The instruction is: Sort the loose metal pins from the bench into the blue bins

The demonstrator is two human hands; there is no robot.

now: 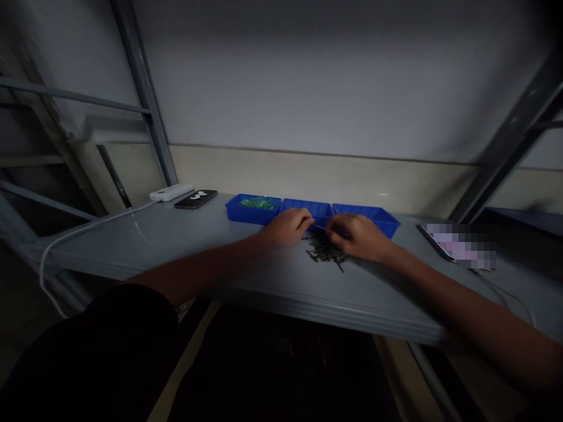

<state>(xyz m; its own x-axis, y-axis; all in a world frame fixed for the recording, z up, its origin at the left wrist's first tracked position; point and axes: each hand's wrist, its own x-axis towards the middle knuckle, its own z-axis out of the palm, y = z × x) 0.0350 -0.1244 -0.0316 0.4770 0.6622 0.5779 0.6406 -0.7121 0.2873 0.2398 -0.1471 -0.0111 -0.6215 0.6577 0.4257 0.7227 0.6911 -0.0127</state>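
Note:
Fingers and thumb of my left hand (pixel 288 227) are pinched together on one end of a thin screw-like piece (pixel 319 227). Its other end runs to the fingers of my right hand (pixel 358 235), which are curled closed around it. Just below and between the hands, a loose pile of dark screws (pixel 325 253) lies on the grey shelf (pixel 264 272). Behind my hands stand three blue bins in a row: the left bin (pixel 244 215) holds green plastic pieces (pixel 259 203), while the middle bin (pixel 308 206) and right bin (pixel 387 224) are partly hidden by my hands.
At the left of the shelf lie a dark phone (pixel 189 202) with small white earbuds on it and a white power bank (pixel 171 192) with a cable. Another phone (pixel 457 246), blurred out, rests at the right. Metal uprights (pixel 147 88) frame the shelf against the wall.

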